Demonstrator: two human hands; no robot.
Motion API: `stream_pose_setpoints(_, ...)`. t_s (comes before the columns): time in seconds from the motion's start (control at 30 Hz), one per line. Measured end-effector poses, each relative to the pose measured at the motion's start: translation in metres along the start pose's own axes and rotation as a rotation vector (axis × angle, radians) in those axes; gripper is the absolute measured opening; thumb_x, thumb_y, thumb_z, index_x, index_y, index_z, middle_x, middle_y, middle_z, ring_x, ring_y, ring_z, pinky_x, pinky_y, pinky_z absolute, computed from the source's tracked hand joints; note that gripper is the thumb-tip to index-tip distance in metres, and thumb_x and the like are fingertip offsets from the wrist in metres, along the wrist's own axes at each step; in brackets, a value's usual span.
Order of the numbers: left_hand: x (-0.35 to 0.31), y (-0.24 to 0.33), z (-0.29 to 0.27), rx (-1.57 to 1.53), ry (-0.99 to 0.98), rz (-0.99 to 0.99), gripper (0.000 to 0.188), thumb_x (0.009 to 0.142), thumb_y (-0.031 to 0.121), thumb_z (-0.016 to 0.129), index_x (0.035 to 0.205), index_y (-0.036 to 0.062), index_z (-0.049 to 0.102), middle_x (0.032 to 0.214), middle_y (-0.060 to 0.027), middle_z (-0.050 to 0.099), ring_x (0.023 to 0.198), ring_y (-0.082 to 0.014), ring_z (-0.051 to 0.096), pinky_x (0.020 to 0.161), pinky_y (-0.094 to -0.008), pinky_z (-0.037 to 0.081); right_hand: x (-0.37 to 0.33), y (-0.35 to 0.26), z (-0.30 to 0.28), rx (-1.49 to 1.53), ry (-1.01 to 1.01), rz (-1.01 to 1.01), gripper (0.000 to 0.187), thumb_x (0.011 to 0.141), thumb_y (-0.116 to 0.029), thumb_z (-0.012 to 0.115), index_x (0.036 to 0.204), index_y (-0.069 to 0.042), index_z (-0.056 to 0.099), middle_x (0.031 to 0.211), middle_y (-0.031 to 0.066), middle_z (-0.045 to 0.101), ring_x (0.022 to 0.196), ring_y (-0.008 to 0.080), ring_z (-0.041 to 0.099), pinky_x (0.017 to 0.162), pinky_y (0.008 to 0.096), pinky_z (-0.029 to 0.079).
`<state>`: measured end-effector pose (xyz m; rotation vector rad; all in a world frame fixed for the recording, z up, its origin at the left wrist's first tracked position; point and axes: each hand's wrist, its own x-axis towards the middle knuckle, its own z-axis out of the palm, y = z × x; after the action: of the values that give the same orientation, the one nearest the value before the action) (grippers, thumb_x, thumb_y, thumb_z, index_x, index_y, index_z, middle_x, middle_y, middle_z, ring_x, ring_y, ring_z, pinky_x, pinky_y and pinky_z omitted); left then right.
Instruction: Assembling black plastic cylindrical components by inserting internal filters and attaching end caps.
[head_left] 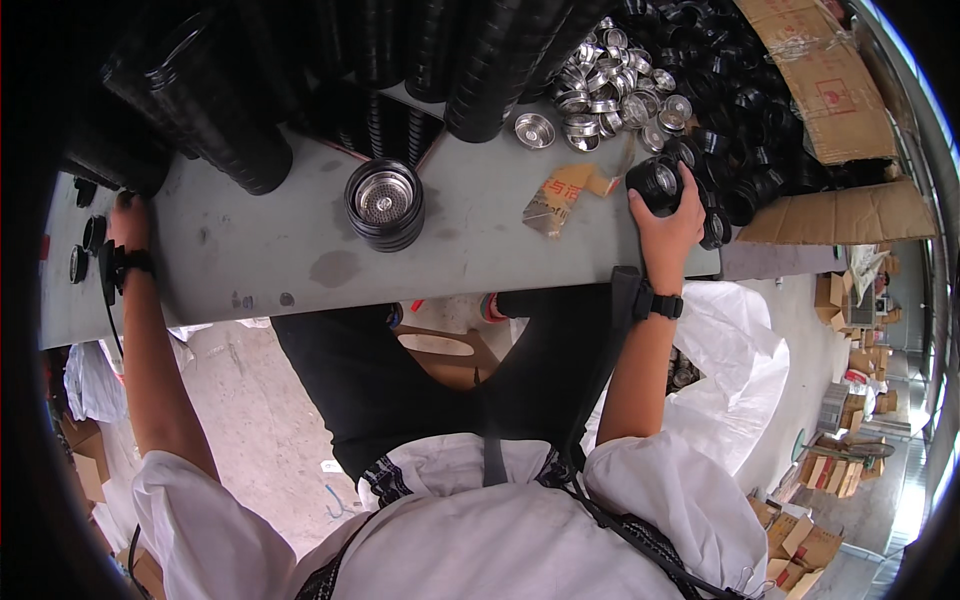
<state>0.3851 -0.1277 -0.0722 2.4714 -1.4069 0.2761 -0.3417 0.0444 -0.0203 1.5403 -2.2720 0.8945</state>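
My right hand [672,222] is wrapped round a black round cap [655,182] with a shiny centre, beside the heap of black caps [765,130] at the right. At the table's far left my left hand [128,222] rests by the base of a dark stack [115,150]; its fingertips are partly hidden. Two small black rings [78,263] lie next to that wrist. In the middle stands a short stack of black ringed parts [385,225], with a perforated metal strainer cup [384,200] in its top.
Tall stacks of black ringed parts [215,115] line the back of the grey table [300,245]. A pile of silver metal cups [610,85] lies at the back right, with a torn cardboard scrap [555,205] before it. An opened carton [830,210] borders the black heap. A white sack [730,370] stands below.
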Motion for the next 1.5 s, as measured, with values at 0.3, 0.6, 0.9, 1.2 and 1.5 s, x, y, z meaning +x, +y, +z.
stream_pose_setpoints(0.3, 0.004, -0.008, 0.007, -0.007, 0.037, 0.027, 0.042, 0.083, 0.038, 0.045, 0.117, 0.0165, 0.055, 0.109, -0.0190, 0.060, 0.104, -0.0391, 0.054, 0.086, -0.0433, 0.044, -0.008, 0.016, -0.010, 0.324, 0.244, -0.019, 0.067, 0.073, -0.029, 0.069, 0.129, -0.003, 0.043, 0.129, 0.0160, 0.046, 0.122, 0.0334, 0.038, 0.101, 0.0429, 0.027)
stream_pose_setpoints(0.6, -0.005, 0.007, -0.007, -0.006, -0.002, 0.001, 0.045, 0.081, 0.038, 0.042, 0.117, 0.0145, 0.055, 0.112, -0.0197, 0.058, 0.106, -0.0398, 0.052, 0.089, -0.0450, 0.042, 0.007, 0.093, -0.016, -0.174, 0.174, 0.207, 0.059, 0.069, -0.027, 0.068, 0.122, -0.009, 0.050, 0.122, 0.0172, 0.050, 0.110, 0.0362, 0.047, 0.093, 0.0447, 0.036)
stream_pose_setpoints(0.9, 0.001, -0.002, 0.001, -0.024, 0.020, 0.007, 0.046, 0.081, 0.038, 0.044, 0.118, 0.0139, 0.055, 0.112, -0.0191, 0.058, 0.106, -0.0378, 0.053, 0.088, -0.0441, 0.043, 0.012, 0.054, -0.039, 0.390, 0.384, 0.161, 0.065, 0.070, -0.019, 0.074, 0.126, -0.002, 0.045, 0.121, 0.0163, 0.048, 0.106, 0.0298, 0.050, 0.093, 0.0372, 0.039)
stream_pose_setpoints(1.2, 0.003, -0.003, -0.001, -0.020, 0.014, -0.008, 0.046, 0.080, 0.039, 0.044, 0.118, 0.0151, 0.055, 0.114, -0.0185, 0.057, 0.108, -0.0380, 0.052, 0.089, -0.0440, 0.042, 0.025, 0.062, -0.016, 0.111, -0.022, -0.072, 0.057, 0.069, -0.011, 0.071, 0.121, -0.006, 0.051, 0.117, 0.0158, 0.052, 0.112, 0.0282, 0.048, 0.096, 0.0353, 0.037)
stream_pose_setpoints(1.5, 0.000, -0.002, -0.003, -0.003, -0.001, 0.004, 0.046, 0.084, 0.041, 0.044, 0.118, 0.0143, 0.055, 0.112, -0.0188, 0.058, 0.107, -0.0378, 0.053, 0.088, -0.0431, 0.043, 0.020, 0.057, -0.011, 0.203, -0.044, -0.055, 0.047, 0.070, -0.011, 0.071, 0.114, -0.003, 0.054, 0.107, 0.0132, 0.057, 0.097, 0.0226, 0.056, 0.089, 0.0316, 0.041)
